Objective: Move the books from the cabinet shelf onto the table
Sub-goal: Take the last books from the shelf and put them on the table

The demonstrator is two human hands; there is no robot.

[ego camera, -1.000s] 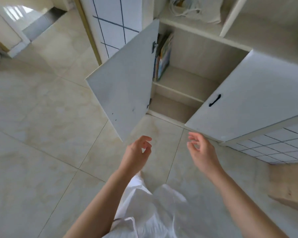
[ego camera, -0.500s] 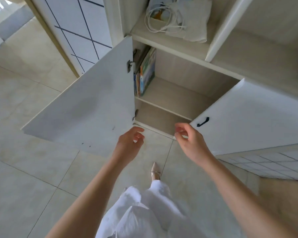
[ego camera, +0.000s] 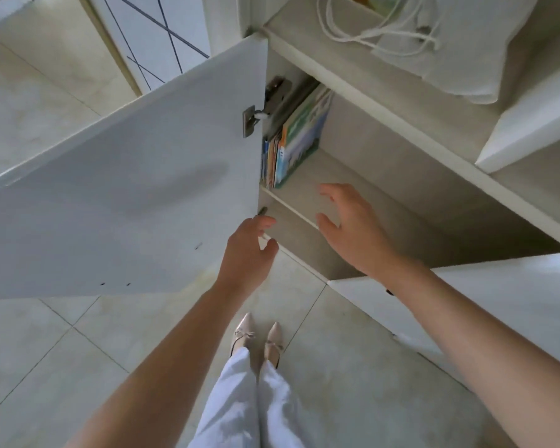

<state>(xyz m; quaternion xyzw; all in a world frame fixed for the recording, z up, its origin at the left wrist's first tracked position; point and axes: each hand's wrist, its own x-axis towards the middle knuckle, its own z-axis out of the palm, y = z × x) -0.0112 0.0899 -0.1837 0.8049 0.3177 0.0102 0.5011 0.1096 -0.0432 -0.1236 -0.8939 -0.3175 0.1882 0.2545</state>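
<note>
Several thin colourful books stand upright at the left end of the cabinet shelf, leaning against the left wall behind the door hinge. My right hand is spread open over the shelf's front edge, a short way below and right of the books, touching nothing. Lower and to the left, my left hand hovers with relaxed fingers near the bottom corner of the open left door. Neither hand holds anything.
The right cabinet door is also swung open, low on the right. A white cloth bag with cords lies on the shelf above. The lower compartment shows nothing inside. Pale floor tiles and my shoes are below.
I have stepped closer to the cabinet. Both hands have risen toward the opening, and the right hand now reaches over the shelf edge near the books.
</note>
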